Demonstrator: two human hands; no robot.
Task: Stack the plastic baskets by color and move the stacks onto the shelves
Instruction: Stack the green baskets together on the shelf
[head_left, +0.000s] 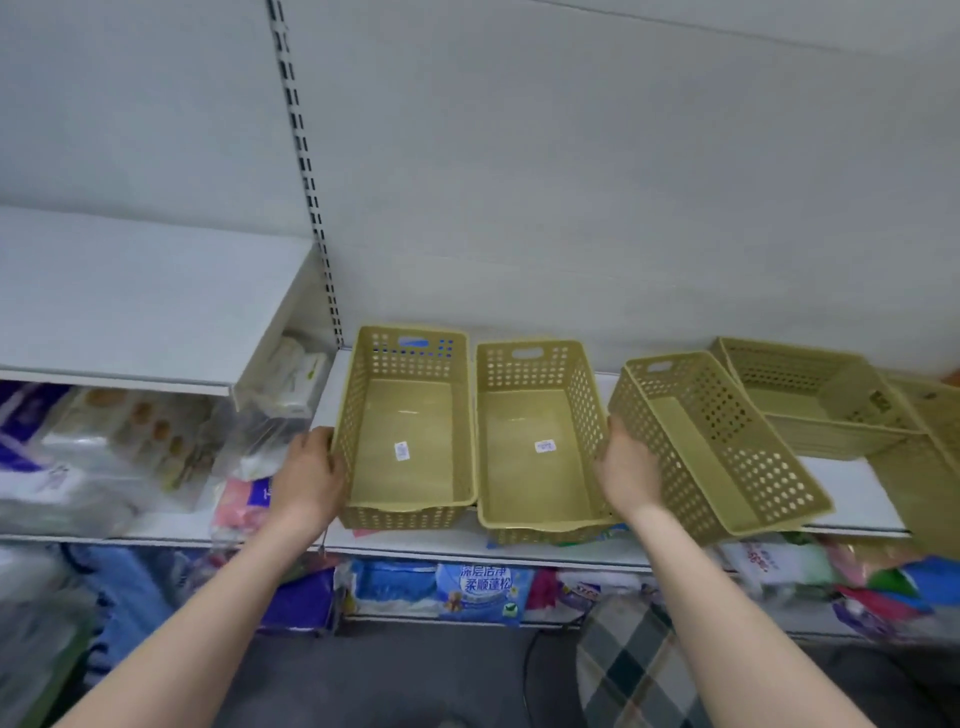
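At the middle of the frame, on the white shelf (852, 493), your left hand (309, 480) presses the side of the left basket (408, 431) and your right hand (631, 475) is closed on the rim of the tilted basket (719, 447), which looks light, stiff plastic, so hold it by the rim or handle slot

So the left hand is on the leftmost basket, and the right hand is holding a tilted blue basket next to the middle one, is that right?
Not quite. In the head view the tilted basket in the right hand is yellow-green, not blue, like the others on the shelf. The rest stands: the left hand is on the leftmost basket, and the tilted one sits beside the middle basket.
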